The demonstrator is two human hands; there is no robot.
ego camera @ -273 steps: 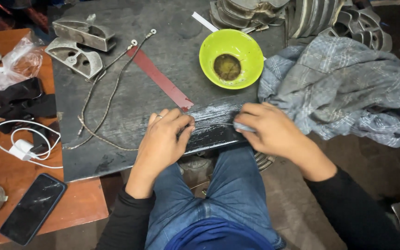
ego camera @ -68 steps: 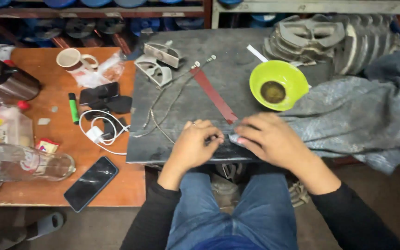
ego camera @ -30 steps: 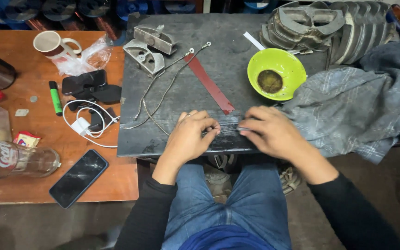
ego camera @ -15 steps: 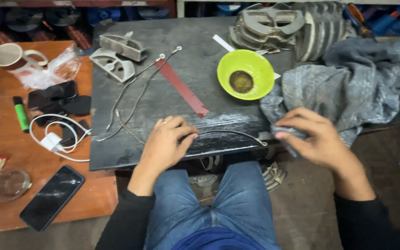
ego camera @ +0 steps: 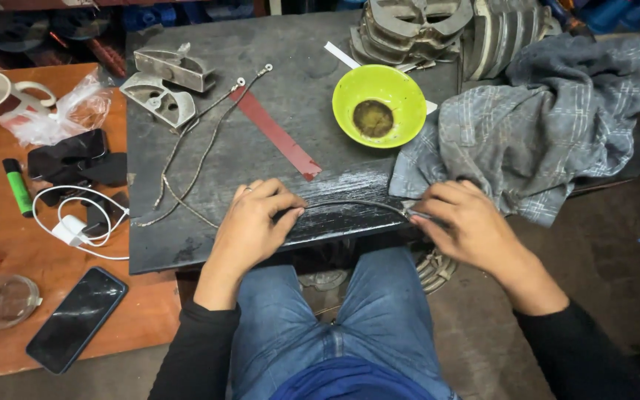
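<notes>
My left hand (ego camera: pixel 253 222) presses one end of a thin dark cable (ego camera: pixel 353 204) onto the front of the black workbench (ego camera: pixel 187 244). My right hand (ego camera: pixel 468 226) pinches the cable's other end at the bench's front right, beside a grey checked cloth (ego camera: pixel 542 133). The cable arches between the two hands over a scuffed whitish patch on the bench top. A red flat strip (ego camera: pixel 275 135) lies diagonally just behind my left hand.
A lime-green bowl (ego camera: pixel 379 104) with dark residue sits mid-bench. Two more cables (ego camera: pixel 194 159) and metal brackets (ego camera: pixel 161 85) lie at left, stacked metal castings (ego camera: pixel 438 26) at the back. The orange table (ego camera: pixel 9 318) holds a phone, charger, green marker, mug and bottle.
My right hand has drawn the cable's end out to the right, so the cable now spans between both hands. The head camera shifted and moved closer.
</notes>
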